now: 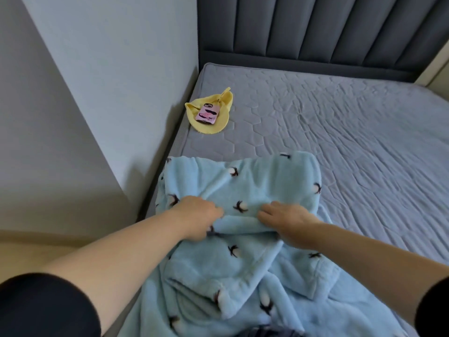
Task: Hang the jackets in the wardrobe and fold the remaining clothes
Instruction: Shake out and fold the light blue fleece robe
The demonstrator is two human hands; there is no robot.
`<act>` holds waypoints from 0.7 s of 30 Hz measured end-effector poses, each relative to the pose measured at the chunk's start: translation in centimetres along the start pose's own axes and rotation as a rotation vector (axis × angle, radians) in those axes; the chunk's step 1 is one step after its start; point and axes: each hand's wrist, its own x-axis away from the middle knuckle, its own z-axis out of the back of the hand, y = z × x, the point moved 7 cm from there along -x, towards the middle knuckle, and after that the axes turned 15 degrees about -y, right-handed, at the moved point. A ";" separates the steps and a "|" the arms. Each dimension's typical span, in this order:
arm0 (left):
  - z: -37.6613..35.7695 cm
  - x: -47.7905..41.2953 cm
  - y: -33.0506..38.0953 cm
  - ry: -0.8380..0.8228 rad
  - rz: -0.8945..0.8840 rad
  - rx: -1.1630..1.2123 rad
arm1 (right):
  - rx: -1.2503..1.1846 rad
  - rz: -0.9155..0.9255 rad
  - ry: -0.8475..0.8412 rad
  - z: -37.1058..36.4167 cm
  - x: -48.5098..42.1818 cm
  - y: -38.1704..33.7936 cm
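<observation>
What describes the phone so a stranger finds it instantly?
Look at the grey mattress, along its left edge by the wall. A yellow cloth lies there, apart from the blue fleece. The phone rests on that cloth, the only pink thing in view.

The grey bed (352, 142) had a bumpy, stitched top. Blue fluffy clothes (255, 263) lay on its near left part. A yellow cloth (211, 128) lay farther back, by the left edge.

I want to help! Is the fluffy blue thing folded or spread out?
Partly folded. The blue fleece garment is doubled over where the left hand and right hand hold it; the rest lies rumpled.
</observation>
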 end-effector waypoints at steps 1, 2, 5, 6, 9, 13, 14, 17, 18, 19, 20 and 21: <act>-0.7 0.0 0.1 -0.073 -0.021 0.131 | -0.134 -0.061 -0.132 -1.2 -0.1 0.0; -0.5 0.0 -0.1 -0.057 -0.034 0.269 | -0.294 -0.104 -0.114 -1.1 -0.1 0.2; 3.9 0.8 -1.9 0.471 0.052 0.350 | -0.425 -0.165 0.446 3.2 0.9 1.2; 5.0 0.9 -2.1 0.632 0.114 0.254 | -0.364 -0.196 0.593 4.4 1.0 1.5; 4.2 -2.4 -1.7 0.536 0.175 0.146 | -0.205 -0.337 0.392 3.3 -2.2 3.0; -2.1 -6.2 -3.4 0.321 0.296 0.301 | -0.361 -0.578 -0.029 -4.7 -3.5 7.7; -3.1 -6.3 -3.7 0.352 0.325 0.317 | -0.426 -0.619 -0.025 -6.3 -3.2 8.3; -3.9 -6.4 -3.7 0.467 0.356 0.311 | -0.508 -0.644 0.020 -8.6 -2.9 8.8; -3.7 -6.4 -3.7 0.485 0.360 0.303 | -0.515 -0.649 0.048 -8.5 -3.0 8.8; -3.4 -6.4 -3.6 0.489 0.362 0.292 | -0.515 -0.666 0.096 -7.8 -3.1 8.8; -2.9 -6.3 -3.6 0.490 0.357 0.280 | -0.504 -0.689 0.149 -6.6 -3.2 9.0; -2.1 -6.0 -3.7 0.502 0.340 0.259 | -0.475 -0.710 0.183 -4.9 -3.4 9.1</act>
